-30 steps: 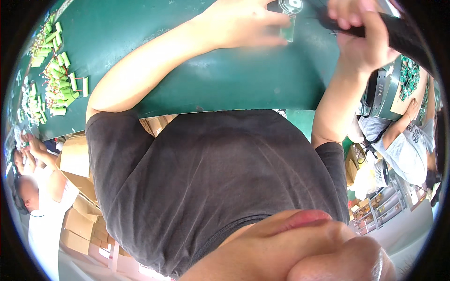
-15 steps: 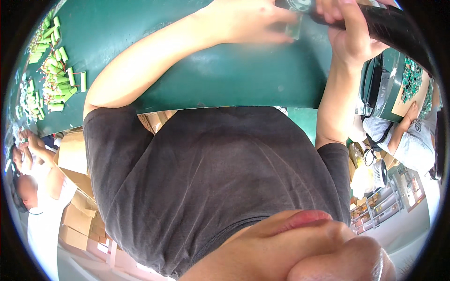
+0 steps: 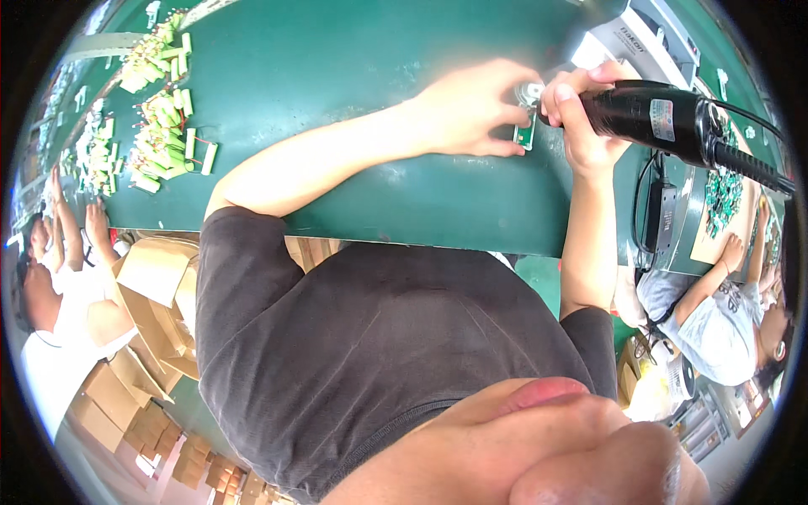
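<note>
My left hand point(image 3: 480, 109) rests on the green table with its fingers closed round a small green circuit board point(image 3: 525, 135). A clear, whitish round part point(image 3: 530, 93) sits at the far end of the board, between my fingers. My right hand point(image 3: 589, 118) grips the front of a black corded electric screwdriver point(image 3: 648, 118), which lies nearly level. Its narrow nose points left at the board; whether the tip touches is hidden by my fingers.
Piles of green battery cells with wires point(image 3: 160, 139) lie at the left. A grey box-shaped device point(image 3: 631, 42) stands beyond my right hand. A black power adapter point(image 3: 662, 215) and a heap of green boards point(image 3: 725, 194) are at the right. Co-workers sit on both sides.
The view has shifted, so the table shows lower in it. My left hand is less blurred, with the board now plain between its fingers. The screwdriver now shows nearly whole in my right hand.
</note>
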`<action>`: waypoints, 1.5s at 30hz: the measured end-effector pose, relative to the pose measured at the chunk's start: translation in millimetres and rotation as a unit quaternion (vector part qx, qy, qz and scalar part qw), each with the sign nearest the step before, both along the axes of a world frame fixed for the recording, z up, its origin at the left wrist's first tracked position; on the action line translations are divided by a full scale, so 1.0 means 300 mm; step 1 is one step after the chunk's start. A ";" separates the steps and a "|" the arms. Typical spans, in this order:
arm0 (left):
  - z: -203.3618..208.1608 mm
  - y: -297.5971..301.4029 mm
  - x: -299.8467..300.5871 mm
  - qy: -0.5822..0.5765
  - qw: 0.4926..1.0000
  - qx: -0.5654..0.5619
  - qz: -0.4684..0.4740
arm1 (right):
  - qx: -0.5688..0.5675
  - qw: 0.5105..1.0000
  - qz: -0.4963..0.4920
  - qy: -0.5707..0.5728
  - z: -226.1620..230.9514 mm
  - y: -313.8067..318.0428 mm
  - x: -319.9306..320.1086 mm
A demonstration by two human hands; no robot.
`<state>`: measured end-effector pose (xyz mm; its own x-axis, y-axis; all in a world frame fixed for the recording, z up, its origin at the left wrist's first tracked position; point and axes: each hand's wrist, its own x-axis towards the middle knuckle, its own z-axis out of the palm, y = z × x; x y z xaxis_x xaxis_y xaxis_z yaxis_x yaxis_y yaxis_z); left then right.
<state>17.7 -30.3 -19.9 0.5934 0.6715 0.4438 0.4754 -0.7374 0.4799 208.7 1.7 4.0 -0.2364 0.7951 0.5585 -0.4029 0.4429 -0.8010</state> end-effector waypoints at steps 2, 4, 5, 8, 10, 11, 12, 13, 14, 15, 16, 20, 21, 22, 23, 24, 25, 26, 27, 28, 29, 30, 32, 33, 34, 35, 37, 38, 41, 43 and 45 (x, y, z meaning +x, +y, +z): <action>0.031 -0.002 -0.005 0.013 1.000 0.006 0.010 | 0.001 0.999 0.015 0.043 0.034 0.010 -0.001; 0.073 0.009 -0.037 0.048 0.998 -0.015 0.029 | 0.000 0.996 0.023 0.090 0.067 0.019 -0.014; 0.089 0.053 -0.060 0.045 0.998 0.023 0.048 | 0.006 0.995 0.017 0.095 0.069 0.020 -0.018; 0.193 0.271 -0.165 0.051 0.991 0.024 0.124 | -0.082 0.989 -0.094 -0.075 0.068 0.004 -0.023; 0.182 0.447 -0.304 0.063 0.988 0.037 0.136 | -0.094 0.984 -0.116 -0.101 0.064 -0.001 -0.040; 0.172 0.528 -0.408 0.080 0.981 0.037 0.172 | -0.095 0.985 -0.107 -0.097 0.060 0.001 -0.048; 0.159 0.608 -0.508 0.092 0.974 0.037 0.205 | -0.085 0.985 -0.106 -0.105 0.042 0.002 -0.054; 0.152 0.684 -0.583 0.100 0.966 0.038 0.235 | -0.067 0.987 -0.094 -0.110 0.033 0.007 -0.050; 0.141 0.748 -0.636 0.129 0.957 0.016 0.261 | -0.018 0.991 -0.083 -0.101 0.023 0.017 -0.051; 0.129 0.807 -0.670 0.156 0.945 -0.007 0.286 | 0.031 0.993 -0.072 -0.094 0.018 0.023 -0.051; 0.126 0.867 -0.687 0.160 0.937 -0.030 0.308 | 0.032 0.992 -0.078 -0.095 0.021 0.029 -0.048; 0.094 1.038 -0.700 0.150 0.902 -0.060 0.401 | -0.001 0.999 -0.017 -0.027 0.027 0.005 -0.033; 0.080 1.065 -0.660 0.147 0.905 -0.064 0.393 | -0.068 0.998 -0.001 -0.005 0.021 -0.004 -0.018; 0.070 1.086 -0.627 0.146 0.900 -0.085 0.403 | -0.036 0.998 -0.028 -0.039 0.004 0.007 -0.002; 0.066 1.090 -0.633 0.146 0.890 -0.103 0.420 | -0.037 0.998 -0.025 -0.040 0.010 0.004 -0.011; 0.054 1.098 -0.659 0.146 0.888 -0.104 0.423 | -0.045 0.999 -0.029 0.000 0.022 -0.001 -0.033; 0.051 1.096 -0.693 0.197 0.859 -0.053 0.469 | -0.054 0.997 -0.029 0.041 0.034 -0.004 -0.050; 0.049 1.079 -0.750 0.248 0.820 -0.003 0.516 | -0.053 0.998 -0.016 0.042 0.047 -0.002 -0.065; 0.030 1.068 -0.664 0.243 0.829 -0.013 0.504 | -0.050 0.996 -0.035 0.059 0.042 0.000 -0.044; 0.017 1.044 -0.591 0.203 0.851 0.002 0.484 | -0.046 0.995 -0.050 0.077 0.040 0.005 -0.028; 0.020 1.002 -0.508 0.161 0.873 0.016 0.460 | 0.009 0.993 -0.116 0.005 0.050 0.014 0.013; 0.028 0.938 -0.506 0.129 0.904 0.109 0.394 | 0.017 0.992 -0.108 0.069 0.075 0.017 0.036; 0.117 0.761 -0.413 0.060 0.961 0.122 0.241 | 0.059 0.984 -0.115 0.125 0.131 0.041 0.123; 0.197 0.620 -0.315 0.024 0.986 0.041 0.159 | 0.091 0.981 -0.130 0.116 0.157 0.053 0.174; 0.215 0.518 -0.256 0.064 0.993 0.050 0.080 | 0.107 0.976 -0.165 0.096 0.173 0.065 0.220; 0.268 0.404 -0.232 0.116 0.991 0.066 0.014 | 0.127 0.970 -0.187 0.090 0.191 0.089 0.235; 0.119 0.249 -0.165 0.073 0.991 -0.084 -0.069 | 0.148 0.959 -0.226 0.081 0.195 0.129 0.212; 0.108 0.194 -0.124 0.069 0.989 -0.021 -0.131 | 0.160 0.959 -0.231 0.044 0.179 0.164 0.215; 0.035 0.099 -0.072 0.065 0.985 0.009 -0.159 | 0.145 0.959 -0.244 0.005 0.224 0.115 0.069; 0.006 0.126 -0.038 0.028 0.988 0.057 -0.137 | 0.199 0.954 -0.222 -0.012 0.200 0.140 0.103; 0.009 0.104 -0.060 0.042 0.997 0.019 -0.067 | 0.167 0.976 -0.143 0.000 0.208 0.114 0.091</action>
